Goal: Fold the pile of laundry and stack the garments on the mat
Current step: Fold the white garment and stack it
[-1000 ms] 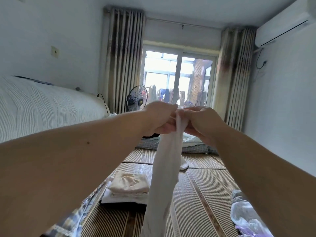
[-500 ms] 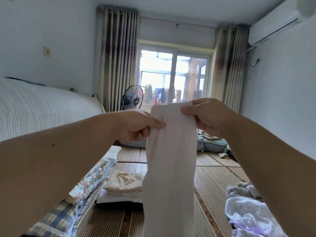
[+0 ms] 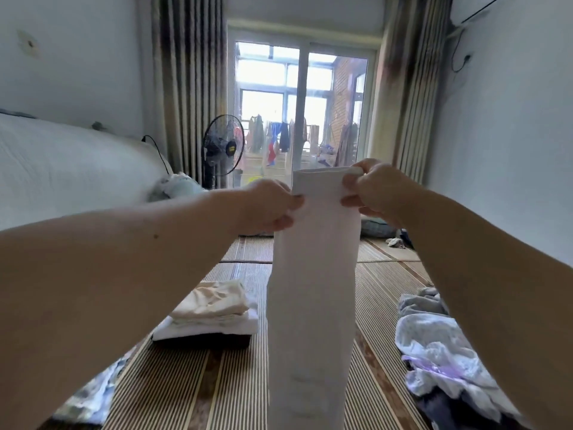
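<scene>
Both hands are up and hold a long white garment [image 3: 313, 290] by its top edge. The left hand [image 3: 269, 206] pinches the top left corner, its fingers [image 3: 294, 202] curled tight on the cloth. The right hand [image 3: 376, 190] pinches the top right corner, a bit higher, fingers closed on the cloth too. The garment is a narrow strip hanging straight down between the forearms. Its lower end runs off the bottom of the view, so I cannot tell if it touches the mat [image 3: 235, 392]. The mat is striped and lies on the floor. A folded stack [image 3: 214, 311] sits on the mat left of the garment, with cream on top, white under it and something dark at the bottom. An unfolded laundry pile [image 3: 440, 352] lies on the mat at right, partly under the right forearm. A bed [image 3: 62, 169] is at left and a fan [image 3: 223, 147] stands at the back by the glass door.
</scene>
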A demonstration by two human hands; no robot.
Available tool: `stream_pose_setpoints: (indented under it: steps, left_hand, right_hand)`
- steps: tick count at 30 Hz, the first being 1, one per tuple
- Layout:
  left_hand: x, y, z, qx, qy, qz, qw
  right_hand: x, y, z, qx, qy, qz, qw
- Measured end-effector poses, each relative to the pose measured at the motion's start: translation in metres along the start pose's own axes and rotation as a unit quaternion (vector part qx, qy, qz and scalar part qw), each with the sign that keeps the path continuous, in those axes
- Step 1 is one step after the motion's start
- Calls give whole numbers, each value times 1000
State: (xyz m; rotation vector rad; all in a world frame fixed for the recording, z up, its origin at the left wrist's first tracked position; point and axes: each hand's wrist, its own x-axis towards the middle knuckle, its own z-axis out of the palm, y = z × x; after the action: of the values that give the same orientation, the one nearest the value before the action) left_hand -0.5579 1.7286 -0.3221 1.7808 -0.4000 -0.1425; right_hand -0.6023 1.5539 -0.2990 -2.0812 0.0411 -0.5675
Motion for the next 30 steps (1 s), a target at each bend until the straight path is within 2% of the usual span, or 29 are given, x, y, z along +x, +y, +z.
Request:
stream_pose_setpoints:
  steps: [4, 9, 12, 15, 18, 22, 25, 27, 30]
  left_hand:
    - [38, -12, 23, 93, 52, 86, 991]
    - [85, 1, 33, 140, 120, 189, 965]
    - [96, -7, 35, 184, 130, 223, 949]
    - [89, -45, 36, 228, 94, 180, 952]
    - [57, -110, 42, 123, -25, 116, 985]
    - [4, -203, 42, 109, -124, 13, 986]
    - [-39, -258, 35, 93, -180, -50, 978]
    - [-62, -280, 32, 94, -201, -66, 973]
    - [-88, -302, 26, 88, -223, -87, 967]
  right_hand:
    - [32, 35, 1, -10, 44, -43, 998]
    - [64, 45, -6, 58, 117, -123, 984]
    - [66, 57, -7, 54, 106, -132, 984]
    - [43, 81, 2, -28, 86, -93, 992]
    - [-6, 123, 24, -62, 15, -28, 998]
    - [-91, 182, 67, -26, -116, 78, 990]
    - [-141, 205, 95, 40, -193, 162, 967]
    - [-162, 213, 106, 67, -228, 187, 953]
    - [-183, 219, 115, 37, -272, 190, 943]
